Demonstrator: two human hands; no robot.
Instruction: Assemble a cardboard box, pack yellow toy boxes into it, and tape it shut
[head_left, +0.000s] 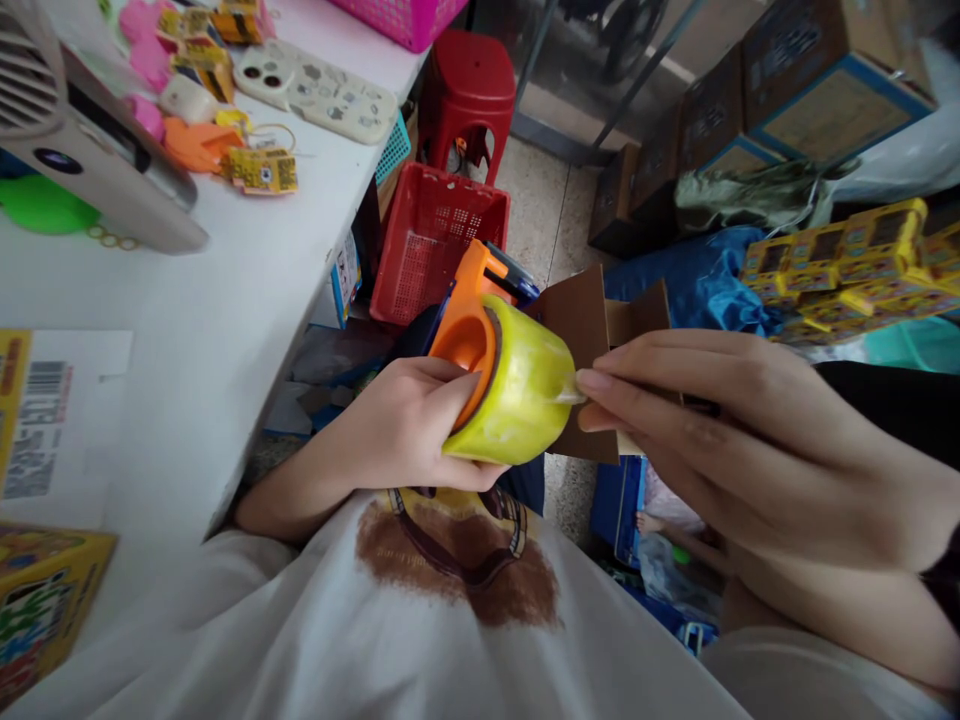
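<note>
My left hand (405, 425) is wrapped round an orange tape dispenser (469, 300), its fingers closed about the hub and roll. A thick roll of yellowish tape (525, 385) sits on the dispenser, over my lap. On its right side, my right hand (735, 430) pinches a small lifted bit of the tape between thumb and fingertips. Just behind the roll stands an open cardboard box (577, 310) with its flaps spread.
At left is a white table (247, 270) with a phone (319, 90), a grey fan (112, 150) and small toys. Beyond are a red basket (442, 240) and red stool (472, 85). Stacked cartons (832, 85) and yellow toy boxes (840, 260) stand at right.
</note>
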